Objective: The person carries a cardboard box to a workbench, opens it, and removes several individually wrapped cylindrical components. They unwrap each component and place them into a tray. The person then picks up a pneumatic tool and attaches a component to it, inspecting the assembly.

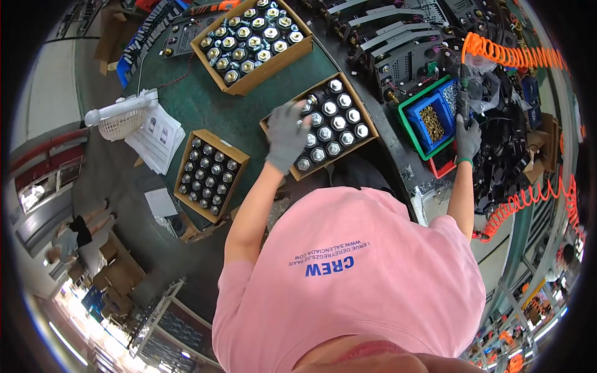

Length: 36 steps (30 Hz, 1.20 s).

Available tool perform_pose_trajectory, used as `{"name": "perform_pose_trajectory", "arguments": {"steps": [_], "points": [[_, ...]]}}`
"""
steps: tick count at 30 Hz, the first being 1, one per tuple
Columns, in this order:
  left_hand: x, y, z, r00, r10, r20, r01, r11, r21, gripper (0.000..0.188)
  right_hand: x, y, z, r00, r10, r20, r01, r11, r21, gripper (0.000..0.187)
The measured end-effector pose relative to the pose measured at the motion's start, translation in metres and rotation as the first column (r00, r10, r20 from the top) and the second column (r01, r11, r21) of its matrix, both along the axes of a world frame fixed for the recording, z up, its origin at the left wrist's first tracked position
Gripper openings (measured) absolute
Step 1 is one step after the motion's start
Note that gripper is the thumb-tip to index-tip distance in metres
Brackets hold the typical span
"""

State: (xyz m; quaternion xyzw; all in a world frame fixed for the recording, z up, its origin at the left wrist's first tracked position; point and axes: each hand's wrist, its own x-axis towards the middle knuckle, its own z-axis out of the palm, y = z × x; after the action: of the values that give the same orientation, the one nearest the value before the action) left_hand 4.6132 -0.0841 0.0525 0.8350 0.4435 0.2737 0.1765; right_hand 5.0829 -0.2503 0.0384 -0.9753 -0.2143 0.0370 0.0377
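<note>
My left hand (287, 133), in a grey glove, is over the left side of a cardboard box (344, 149). Its fingers are spread at the rows of black parts with silver hexagonal tops (339, 122), and whether they touch one is unclear. On the right, my gloved right hand (467, 140) is closed round the lower end of a dark, slim power screwdriver (464, 93). An orange coiled hose (497, 51) runs from the tool's far end. Beside that hand, a blue bin (418, 121) of small brass-coloured pieces (431, 123) sits inside a green tray (409, 129).
A bigger box (273, 69) of similar parts with brass centres stands at the back, a smaller box (231, 154) at the left. Papers (158, 140) and a white basket-like fan (121, 124) lie on the green bench (180, 84). Black metal assemblies (398, 46) line the far right.
</note>
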Motion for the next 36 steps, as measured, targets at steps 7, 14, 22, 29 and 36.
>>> {"name": "perform_pose_trajectory", "arguments": {"steps": [7, 14, 22, 29, 36], "points": [[0.057, 0.007, -0.027, 0.788, 0.103, -0.607, -0.143, 0.990, -0.017, 0.049, 0.006, -0.004, -0.001, 0.966, 0.128, -0.223, -0.072, 0.968, 0.241, 0.079], [0.058, 0.023, -0.033, 0.755, 0.065, -0.652, -0.046, 0.998, 0.047, 0.047, 0.000, -0.020, -0.002, 0.986, 0.130, -0.103, -0.060, 0.858, 0.511, 0.069], [0.044, 0.024, -0.035, 0.831, -0.017, -0.555, 0.042, 0.999, 0.032, 0.042, -0.024, -0.022, 0.074, 0.672, 0.632, -0.387, 0.480, 0.026, 0.877, 0.054], [0.068, 0.025, -0.030, 0.785, 0.028, -0.619, -0.056, 0.998, -0.025, 0.040, -0.092, 0.085, 0.141, 0.372, 0.924, -0.084, 0.538, -0.141, 0.831, 0.068], [0.067, 0.024, -0.061, 0.829, 0.067, -0.555, -0.108, 0.993, -0.041, 0.041, -0.159, 0.165, 0.119, 0.179, 0.969, -0.172, 0.612, 0.027, 0.790, 0.048]]}}
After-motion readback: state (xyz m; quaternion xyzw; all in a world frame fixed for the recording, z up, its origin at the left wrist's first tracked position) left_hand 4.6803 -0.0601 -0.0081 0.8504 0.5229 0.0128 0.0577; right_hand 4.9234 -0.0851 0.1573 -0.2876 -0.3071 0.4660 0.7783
